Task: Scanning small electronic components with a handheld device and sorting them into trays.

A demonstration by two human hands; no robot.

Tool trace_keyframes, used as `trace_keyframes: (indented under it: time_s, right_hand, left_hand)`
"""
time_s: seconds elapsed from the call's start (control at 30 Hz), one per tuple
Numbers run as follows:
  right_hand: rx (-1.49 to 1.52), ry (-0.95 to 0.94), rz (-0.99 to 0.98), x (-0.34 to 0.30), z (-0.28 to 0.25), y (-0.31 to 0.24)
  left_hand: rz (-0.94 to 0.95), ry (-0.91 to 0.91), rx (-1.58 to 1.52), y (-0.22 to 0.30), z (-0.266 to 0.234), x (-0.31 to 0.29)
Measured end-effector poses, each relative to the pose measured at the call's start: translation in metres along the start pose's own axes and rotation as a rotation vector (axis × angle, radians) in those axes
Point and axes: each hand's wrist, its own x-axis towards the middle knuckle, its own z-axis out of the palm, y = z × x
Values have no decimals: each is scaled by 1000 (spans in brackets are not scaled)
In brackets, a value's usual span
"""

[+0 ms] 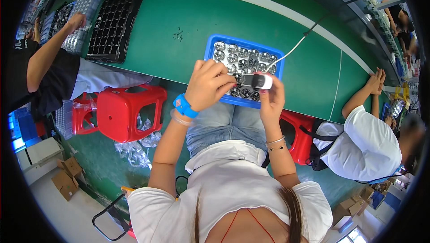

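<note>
My right hand (272, 102) grips a small black-and-white device (263, 82) between thumb and fingers, over a blue tray. A white cable (292, 49) runs from beside the device toward the far right. The fingers of my left hand (209, 84) are pinched together at the device's left end, where a small dark, shiny round part (238, 78) shows at the fingertips. Beneath both hands, the blue tray (280, 70) holds rows of similar round, silvery parts (243, 53) in a white insert. My hands hide some of its near rows.
Tiny dark bits (178, 34) lie on the green table (161, 19). Black cell trays (117, 21) are stacked far left, beside a person's arm (49, 50). A red stool (118, 113) stands left of me. Another person (363, 144) sits at right.
</note>
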Motion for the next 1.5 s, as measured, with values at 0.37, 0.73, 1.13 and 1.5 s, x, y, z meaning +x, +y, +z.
trace_keyframes:
  time_s: [0.37, 0.73, 1.13, 1.5]
  right_hand:
    - [-14, -154, -51, -5, -17, 4]
    - [-350, -271, -188, -6, -2, -5]
    - [-253, -295, -117, -11, -4, 0]
    - [20, -57, -22, -6, -2, -4]
  left_hand:
    - [-36, -112, 47, -11, -10, -17]
    - [21, -62, -15, 2, -9, -22]
    - [40, -39, 0, 6, -6, -21]
    - [-48, -120, 15, -8, -10, -33]
